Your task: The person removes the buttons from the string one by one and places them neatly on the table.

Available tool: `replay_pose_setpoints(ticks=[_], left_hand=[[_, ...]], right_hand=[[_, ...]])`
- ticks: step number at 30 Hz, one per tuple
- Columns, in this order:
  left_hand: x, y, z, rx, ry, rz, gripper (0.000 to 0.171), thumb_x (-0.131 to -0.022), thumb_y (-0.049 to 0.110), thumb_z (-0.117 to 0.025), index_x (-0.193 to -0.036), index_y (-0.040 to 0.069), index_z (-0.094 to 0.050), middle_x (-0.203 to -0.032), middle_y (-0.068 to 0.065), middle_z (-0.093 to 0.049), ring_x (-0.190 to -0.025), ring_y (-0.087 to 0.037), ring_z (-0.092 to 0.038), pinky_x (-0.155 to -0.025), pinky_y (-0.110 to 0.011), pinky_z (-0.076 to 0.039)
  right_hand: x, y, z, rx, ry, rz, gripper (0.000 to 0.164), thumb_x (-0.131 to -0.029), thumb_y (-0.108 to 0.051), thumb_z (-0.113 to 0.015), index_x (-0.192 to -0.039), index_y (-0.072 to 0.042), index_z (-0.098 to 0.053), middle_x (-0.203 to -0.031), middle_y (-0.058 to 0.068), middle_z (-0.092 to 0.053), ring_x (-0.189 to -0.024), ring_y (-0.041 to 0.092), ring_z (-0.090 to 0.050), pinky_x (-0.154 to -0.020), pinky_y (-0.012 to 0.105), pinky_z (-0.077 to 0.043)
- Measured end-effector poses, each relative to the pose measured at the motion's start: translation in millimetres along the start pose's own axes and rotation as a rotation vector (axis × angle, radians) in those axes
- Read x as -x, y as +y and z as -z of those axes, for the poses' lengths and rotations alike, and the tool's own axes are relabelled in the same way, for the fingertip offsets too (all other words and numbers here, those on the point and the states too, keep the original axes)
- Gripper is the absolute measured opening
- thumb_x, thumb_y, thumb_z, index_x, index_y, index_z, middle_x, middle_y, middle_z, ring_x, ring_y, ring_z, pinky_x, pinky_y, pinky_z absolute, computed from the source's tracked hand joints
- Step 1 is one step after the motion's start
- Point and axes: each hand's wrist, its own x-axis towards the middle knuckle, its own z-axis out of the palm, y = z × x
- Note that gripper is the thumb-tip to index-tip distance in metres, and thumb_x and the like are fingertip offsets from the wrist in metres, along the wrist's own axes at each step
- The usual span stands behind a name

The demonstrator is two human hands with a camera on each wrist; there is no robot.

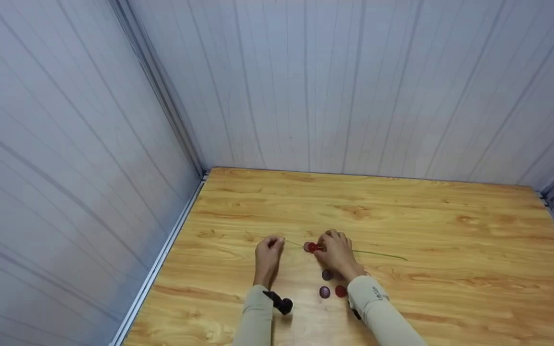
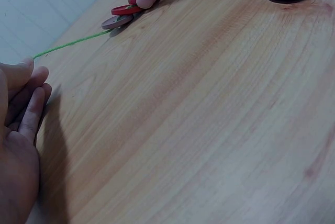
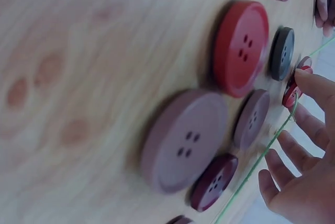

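Observation:
My left hand (image 1: pixel 268 257) pinches a thin green string (image 1: pixel 380 253) between thumb and finger, low over the wooden table. The string runs taut to the right, through a mauve button (image 2: pixel 116 22) and a red button (image 2: pixel 125 9) that lean together. My right hand (image 1: pixel 337 250) pinches another red button (image 3: pixel 292 96) close behind these, also on the string. Its thumb and forefinger hold the button, while the other fingers spread loosely. Beyond the right hand, the string's loose length trails across the table. The head view partly hides the pinched button behind the fingers.
Loose four-hole buttons lie near my right wrist: a dark grey one (image 1: pixel 327 275), a plum one (image 1: pixel 324 291) and a red one (image 1: pixel 340 290). The right wrist view also has a large mauve button (image 3: pixel 186 140) among several others. White panel walls (image 1: pixel 277 86) border the table.

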Motion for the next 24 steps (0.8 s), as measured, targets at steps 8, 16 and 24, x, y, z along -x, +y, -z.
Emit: replay_pose_setpoints(ticks=[8, 16, 24], left_hand=[[-0.5, 0.3, 0.7, 0.000, -0.003, 0.005, 0.013, -0.092, 0.017, -0.064, -0.091, 0.005, -0.069, -0.089, -0.005, -0.066, -0.082, -0.015, -0.058, -0.075, -0.029, -0.048], [-0.7, -0.5, 0.5, 0.014, 0.002, -0.004, 0.013, -0.091, 0.016, -0.065, -0.091, 0.004, -0.068, -0.090, -0.007, -0.067, -0.083, -0.015, -0.059, -0.076, -0.028, -0.048], [-0.8, -0.9, 1.1, 0.001, -0.001, -0.002, 0.014, -0.092, 0.016, -0.064, -0.093, 0.003, -0.069, -0.091, -0.007, -0.067, -0.084, -0.015, -0.060, -0.077, -0.029, -0.049]], right_hand=[[2, 9, 5, -0.063, 0.004, -0.006, 0.019, -0.083, -0.024, -0.074, -0.096, -0.011, -0.066, -0.117, 0.009, -0.057, -0.111, 0.033, -0.047, -0.094, 0.052, -0.033], [7, 22, 12, -0.110, -0.006, -0.039, 0.017, -0.084, -0.025, -0.073, -0.096, -0.014, -0.067, -0.114, 0.007, -0.057, -0.117, 0.035, -0.046, -0.099, 0.054, -0.031], [14, 37, 23, -0.148, 0.030, -0.056, 0.017, -0.083, -0.022, -0.075, -0.095, -0.012, -0.068, -0.112, 0.011, -0.059, -0.110, 0.036, -0.048, -0.098, 0.054, -0.032]])
